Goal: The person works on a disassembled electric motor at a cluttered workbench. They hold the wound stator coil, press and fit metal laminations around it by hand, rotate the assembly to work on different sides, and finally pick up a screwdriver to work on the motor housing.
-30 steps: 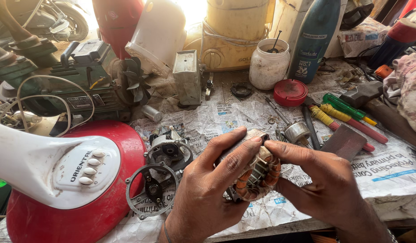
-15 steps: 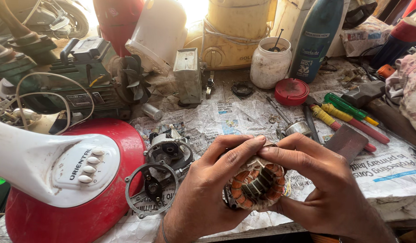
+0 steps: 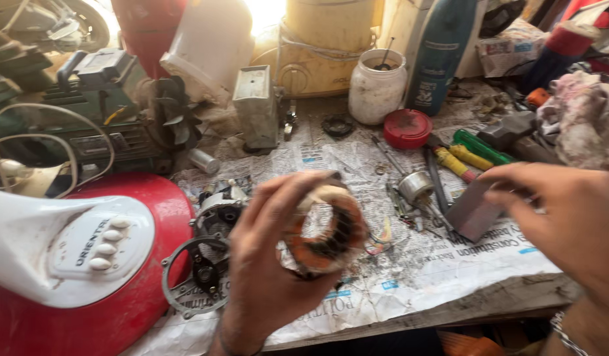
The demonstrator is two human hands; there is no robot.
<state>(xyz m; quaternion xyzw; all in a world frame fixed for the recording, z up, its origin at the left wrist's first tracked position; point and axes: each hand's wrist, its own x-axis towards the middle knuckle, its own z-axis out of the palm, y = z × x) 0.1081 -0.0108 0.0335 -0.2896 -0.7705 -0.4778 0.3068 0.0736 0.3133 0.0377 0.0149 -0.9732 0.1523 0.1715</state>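
the red and white fan base [image 3: 87, 264] fills the view from 7 to 9 o'clock. newspaper [image 3: 410, 264] covers the workbench under everything. the right hand [image 3: 568, 217], at 3 o'clock, hovers open-fingered and empty over a grey metal block [image 3: 472, 211]. the left hand [image 3: 274, 264], at 6 o'clock, is wrapped around a ring-shaped motor stator [image 3: 324, 231] with copper windings, lifted above the paper. a round metal end plate [image 3: 195, 273] lies just left of it.
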